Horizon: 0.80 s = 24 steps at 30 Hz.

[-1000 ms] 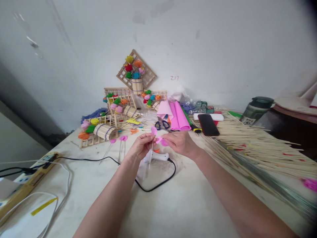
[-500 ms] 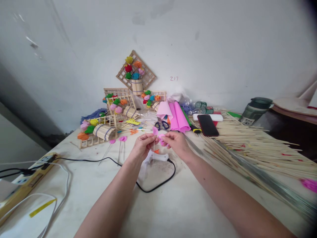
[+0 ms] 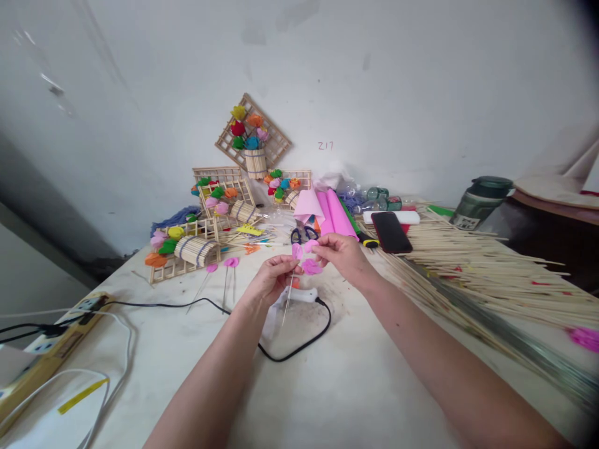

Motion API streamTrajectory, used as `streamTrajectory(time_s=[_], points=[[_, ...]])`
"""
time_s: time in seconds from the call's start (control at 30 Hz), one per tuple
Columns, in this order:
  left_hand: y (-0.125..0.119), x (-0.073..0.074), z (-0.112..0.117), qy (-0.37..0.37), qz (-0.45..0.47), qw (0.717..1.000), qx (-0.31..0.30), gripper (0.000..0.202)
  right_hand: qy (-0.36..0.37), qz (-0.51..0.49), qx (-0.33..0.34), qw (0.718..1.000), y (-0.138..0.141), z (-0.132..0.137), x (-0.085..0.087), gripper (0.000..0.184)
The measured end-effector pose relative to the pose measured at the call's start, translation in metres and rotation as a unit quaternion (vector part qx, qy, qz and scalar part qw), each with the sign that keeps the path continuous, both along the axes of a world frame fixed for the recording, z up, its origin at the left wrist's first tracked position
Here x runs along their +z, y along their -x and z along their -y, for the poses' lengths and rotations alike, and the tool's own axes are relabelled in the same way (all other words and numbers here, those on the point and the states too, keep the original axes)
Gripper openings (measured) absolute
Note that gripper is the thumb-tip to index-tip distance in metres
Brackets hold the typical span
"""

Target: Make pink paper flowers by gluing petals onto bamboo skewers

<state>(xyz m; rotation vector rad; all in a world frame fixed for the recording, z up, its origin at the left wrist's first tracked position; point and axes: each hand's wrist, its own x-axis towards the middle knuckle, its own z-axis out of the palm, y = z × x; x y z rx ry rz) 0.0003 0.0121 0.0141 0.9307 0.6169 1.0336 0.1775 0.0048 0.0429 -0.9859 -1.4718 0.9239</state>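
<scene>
My left hand [image 3: 272, 279] pinches a thin wooden skewer [image 3: 287, 297] that hangs down toward the table, with a small pink paper petal [image 3: 296, 251] at its top. My right hand [image 3: 342, 254] is closed on more pink paper petals [image 3: 311, 267] right beside the skewer's top. Both hands meet above a white glue gun [image 3: 299, 294] lying on the table, its black cord [image 3: 299, 343] looping toward me.
Finished stick frames with coloured paper flowers [image 3: 187, 246] stand at the back left. Pink paper rolls [image 3: 333, 213], scissors [image 3: 304, 234] and a black phone [image 3: 390, 232] lie behind my hands. A large heap of bamboo skewers [image 3: 482, 274] covers the right side. A power strip [image 3: 60, 333] with cables lies at the left.
Both hands have risen slightly and moved a little away from me. The right hand lifted the pink petals up against the skewer's top.
</scene>
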Motion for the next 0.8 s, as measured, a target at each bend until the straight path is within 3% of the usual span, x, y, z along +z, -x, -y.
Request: streamTrajectory(time_s=[0.4, 0.6, 0.8], points=[[-0.0024, 0.0013, 0.0014, -0.005, -0.034, 0.999, -0.019, 0.016, 0.005, 0.004, 0.035, 0.999, 0.0024, 0.001, -0.0012, 0.021], [-0.0026, 0.0019, 0.0026, 0.0, -0.034, 0.999, -0.023, 0.016, -0.003, 0.009, 0.005, 1.0, 0.0006, -0.0015, -0.0039, 0.019], [-0.002, 0.001, 0.0021, 0.0, -0.035, 0.999, -0.029, 0.018, 0.002, -0.01, 0.019, 1.0, 0.0067, 0.0017, -0.0024, 0.02]])
